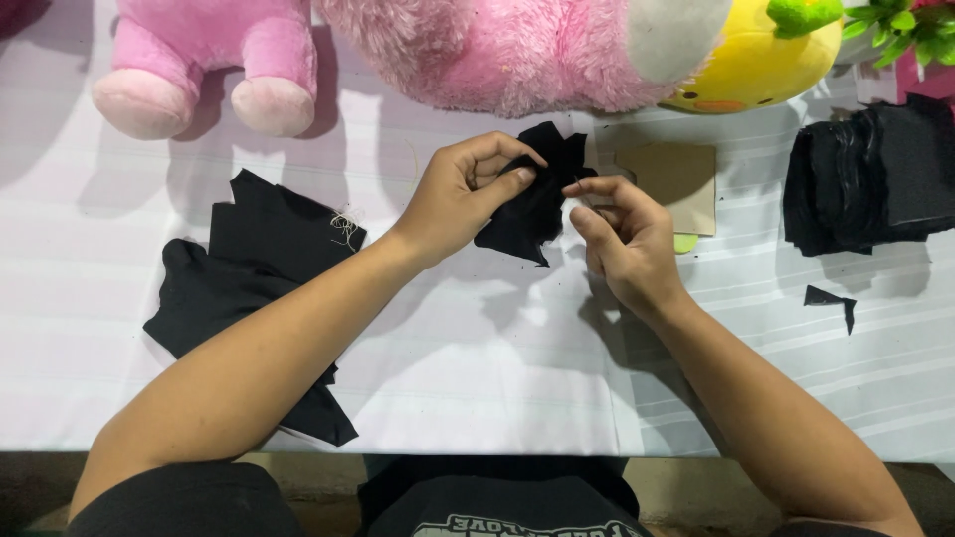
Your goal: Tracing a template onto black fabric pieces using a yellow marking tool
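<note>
1. The black fabric piece (pixel 530 204) is small, matte and irregular, with pointed, jagged corners; one corner hangs down toward the near side and another pokes up on the far side. It is held just above the white striped tablecloth (pixel 477 368), about mid-table and a little toward the far edge.
2. The left hand (pixel 460 194) is closed on the piece's left edge, thumb pressed against curled fingers with the cloth pinched between them.
3. The right hand (pixel 622 239) meets the piece from the right — thumb and forefinger are drawn together at its edge. Whether they pinch the cloth itself or something thin, such as a needle or thread, is too small to tell.
4. To the left lies a larger heap of black cloth (pixel 254 288) with a tuft of pale loose threads at its far right corner.
5. At the far right sits a stack of cut black pieces (pixel 865 174), with one small black scrap (pixel 831 298) lying near it.
6. A tan cardboard piece (pixel 676 179) lies just behind the right hand; a bit of green peeks out at its near corner, mostly hidden.
7. Along the far edge, a pink plush toy (pixel 209 60), a fluffier pink plush (pixel 497 50) and a yellow plush (pixel 756 65) are all cut off by the frame — only feet and lower bodies show.
8. A green plant (pixel 895 25) is clipped at the far right corner.
</note>
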